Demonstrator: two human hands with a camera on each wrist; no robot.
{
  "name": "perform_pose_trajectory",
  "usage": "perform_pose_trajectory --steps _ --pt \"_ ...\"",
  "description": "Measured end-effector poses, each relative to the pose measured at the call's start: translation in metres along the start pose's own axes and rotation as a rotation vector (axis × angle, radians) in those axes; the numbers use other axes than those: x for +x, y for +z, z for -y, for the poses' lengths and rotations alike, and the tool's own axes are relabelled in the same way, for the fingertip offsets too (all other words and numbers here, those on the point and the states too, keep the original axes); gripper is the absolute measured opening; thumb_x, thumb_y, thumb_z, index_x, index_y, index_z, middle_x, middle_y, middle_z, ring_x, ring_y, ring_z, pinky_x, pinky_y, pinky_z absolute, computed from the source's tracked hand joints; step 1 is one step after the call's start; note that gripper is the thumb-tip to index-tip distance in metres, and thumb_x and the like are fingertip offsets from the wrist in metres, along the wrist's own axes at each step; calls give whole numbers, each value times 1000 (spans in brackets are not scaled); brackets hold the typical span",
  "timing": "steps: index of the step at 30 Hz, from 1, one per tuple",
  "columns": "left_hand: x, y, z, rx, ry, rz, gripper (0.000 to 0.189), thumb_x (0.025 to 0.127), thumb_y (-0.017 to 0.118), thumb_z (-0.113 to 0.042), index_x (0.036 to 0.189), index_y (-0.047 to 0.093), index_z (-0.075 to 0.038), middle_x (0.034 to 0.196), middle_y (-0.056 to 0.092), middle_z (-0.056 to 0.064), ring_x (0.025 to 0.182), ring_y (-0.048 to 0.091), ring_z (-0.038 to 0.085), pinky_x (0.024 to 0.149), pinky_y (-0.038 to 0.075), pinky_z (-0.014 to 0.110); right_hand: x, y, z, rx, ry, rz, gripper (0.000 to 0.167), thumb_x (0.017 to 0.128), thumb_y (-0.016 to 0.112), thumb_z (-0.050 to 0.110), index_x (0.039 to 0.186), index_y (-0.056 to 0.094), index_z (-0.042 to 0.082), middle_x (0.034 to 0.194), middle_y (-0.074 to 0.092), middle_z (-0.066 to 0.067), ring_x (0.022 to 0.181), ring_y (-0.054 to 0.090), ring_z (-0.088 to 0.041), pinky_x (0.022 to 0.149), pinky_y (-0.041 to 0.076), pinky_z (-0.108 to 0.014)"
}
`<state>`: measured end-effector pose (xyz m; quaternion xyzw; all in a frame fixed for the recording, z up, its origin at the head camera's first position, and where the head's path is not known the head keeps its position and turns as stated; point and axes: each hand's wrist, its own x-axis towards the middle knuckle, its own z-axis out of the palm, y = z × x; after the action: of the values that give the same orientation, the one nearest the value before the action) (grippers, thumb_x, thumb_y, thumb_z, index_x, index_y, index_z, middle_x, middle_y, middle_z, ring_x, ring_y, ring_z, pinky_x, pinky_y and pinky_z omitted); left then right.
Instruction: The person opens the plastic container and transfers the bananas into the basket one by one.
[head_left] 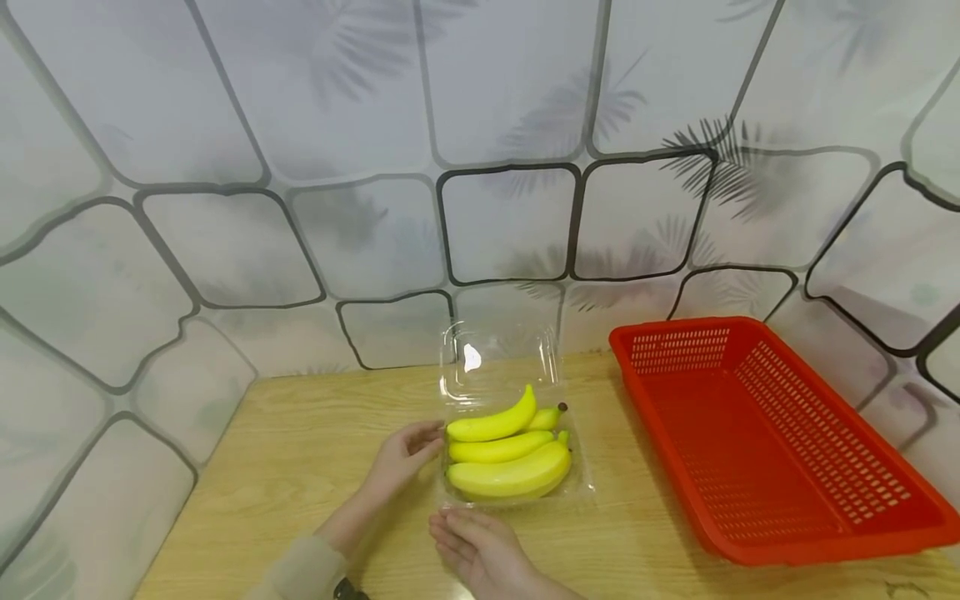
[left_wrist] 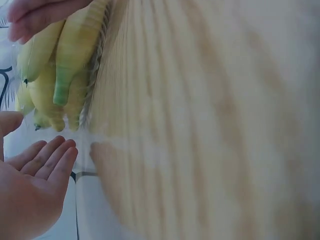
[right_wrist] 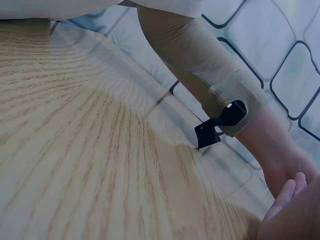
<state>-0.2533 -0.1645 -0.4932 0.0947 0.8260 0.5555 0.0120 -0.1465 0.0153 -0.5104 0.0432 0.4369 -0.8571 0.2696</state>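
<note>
Left hand point(head_left: 405, 457): empty grip, fingers relaxed, right by the left side of the clear box point(head_left: 584, 477); can't tell if they touch
Right hand point(head_left: 483, 546): also empty, fingers pretty straight, bottom middle of the head view, just below the box's near edge
Bananas point(head_left: 498, 452): yellow ones, sitting in the box, lower middle
Lid point(head_left: 498, 371): see-through, flipped up behind them
Red basket point(head_left: 750, 450): lower right
Tabletop point(head_left: 307, 454): light wood grain
</note>
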Motion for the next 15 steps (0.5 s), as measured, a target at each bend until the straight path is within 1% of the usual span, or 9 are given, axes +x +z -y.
perform_pose_trajectory --steps 3,7,11,15 --pt "-4 3 -1 -29 -8 7 42 101 70 -7 138 61 11 136 69 29 125 68 43 112 56 51 0 0 0 -1 1 -3 33 110 56 13 138 58 -5 120 75 -3 108 72 -8 104 60 -25" --pt "-9 7 -2 -55 -12 16 49 100 71 -8 143 57 11 145 62 31 132 63 46 116 53 55 -1 0 1 4 1 28 33 110 55 14 137 58 -5 119 74 -2 108 72 -7 104 60 -23" --pt "-10 9 -2 -75 -9 23 52 100 71 -7 146 54 11 148 59 32 135 60 47 118 50 56 -2 -1 1 7 0 57 34 110 55 14 137 58 -5 119 74 -2 110 72 -7 105 60 -23" --pt "-11 7 -1 -85 2 31 53 100 71 -6 146 52 12 149 57 33 136 59 49 117 51 55 -2 -2 1 5 14 60 35 110 56 14 139 57 -6 120 74 -3 110 72 -8 105 60 -25"
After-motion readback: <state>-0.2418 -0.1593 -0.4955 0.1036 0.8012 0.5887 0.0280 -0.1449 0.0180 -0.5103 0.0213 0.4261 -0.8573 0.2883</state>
